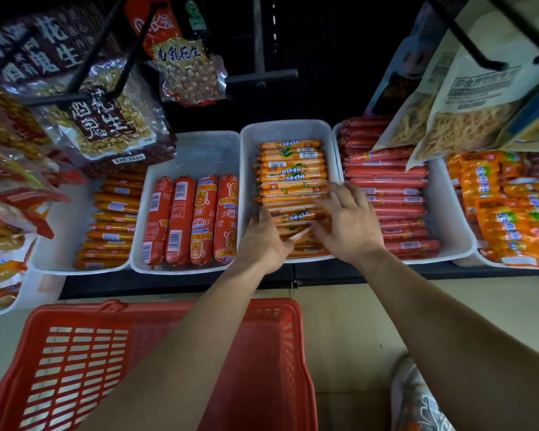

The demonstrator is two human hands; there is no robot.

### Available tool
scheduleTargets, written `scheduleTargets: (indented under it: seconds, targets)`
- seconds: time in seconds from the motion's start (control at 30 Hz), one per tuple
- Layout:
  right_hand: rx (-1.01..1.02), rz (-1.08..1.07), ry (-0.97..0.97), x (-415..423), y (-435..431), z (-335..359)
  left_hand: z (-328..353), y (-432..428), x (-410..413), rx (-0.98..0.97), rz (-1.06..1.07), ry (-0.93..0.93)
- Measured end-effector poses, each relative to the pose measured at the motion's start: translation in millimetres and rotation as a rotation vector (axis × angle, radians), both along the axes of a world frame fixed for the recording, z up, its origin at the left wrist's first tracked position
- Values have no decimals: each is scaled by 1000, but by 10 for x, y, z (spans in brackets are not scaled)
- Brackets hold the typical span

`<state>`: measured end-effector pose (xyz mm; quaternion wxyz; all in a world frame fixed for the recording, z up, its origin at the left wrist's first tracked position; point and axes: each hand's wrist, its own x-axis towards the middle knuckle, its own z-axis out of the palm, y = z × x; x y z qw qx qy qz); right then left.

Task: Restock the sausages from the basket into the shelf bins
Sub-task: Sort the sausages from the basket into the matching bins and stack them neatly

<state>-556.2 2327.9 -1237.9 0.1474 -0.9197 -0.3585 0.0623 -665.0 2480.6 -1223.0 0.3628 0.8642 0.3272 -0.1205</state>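
Red plastic basket (84, 315) sat on the floor at seven o'clock, its far rim just short of the black shelf edge (168, 281). Hanging peanut bags (106, 119) overhung the bins at ten o'clock. White bins stood rim to rim along the shelf. One bin (199, 144) held four fat red sausages (181, 219) at its near end, with its far half bare. In the middle bin (287, 129), orange sausages (293, 169) lay crosswise in a stack, leaving a bare strip of floor at twelve o'clock. The left hand (266, 241) curled its fingers round the nearest orange sausages at the bin's front left corner, thumb on top. The right hand (350, 225) lay flat with fingers spread over the stack, close to the bin's right wall. Thin red sausages (386, 181) filled the neighbouring bin (445, 206), partly under pale snack bags (467, 113) at two o'clock. A shoe (417, 399) showed at five o'clock.
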Motion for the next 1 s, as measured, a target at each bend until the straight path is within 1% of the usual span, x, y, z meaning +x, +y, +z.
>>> scheduleTargets:
  seconds: [0.07, 0.13, 0.2, 0.3, 0.43, 0.53, 0.63, 0.7, 0.77, 0.87, 1.0]
  targets:
    - [-9, 67, -81, 4, 21, 19, 12, 33, -45, -14, -11, -8]
    - [-76, 165, -65, -3, 63, 33, 52, 58, -81, 12, -12, -26]
    - [-146, 228, -36, -22, 114, 53, 115, 72, -118, 45, -20, -85]
    - [-212, 227, -7, -16, 174, 103, 223, 130, -193, 70, -69, -179]
    - [-306, 220, -3, 11, 245, 153, 265, 311, -353, 124, -111, -242]
    - [-355, 195, -2, 39, 248, 215, 210, 396, -463, 76, -61, -304]
    - [-308, 174, -36, -10, 293, 232, 177, 442, -541, 21, 46, -367]
    - [-215, 196, 8, -94, 420, 230, 172, 464, -588, 17, 101, -407]
    - [-151, 275, 85, -207, 631, 235, 181, 485, -634, 17, 142, -440]
    - [-188, 398, 121, -361, 911, 228, 163, 557, -695, 3, 154, -447]
    - [-232, 439, 118, -345, 911, 126, 136, 666, -774, -5, 173, -416]
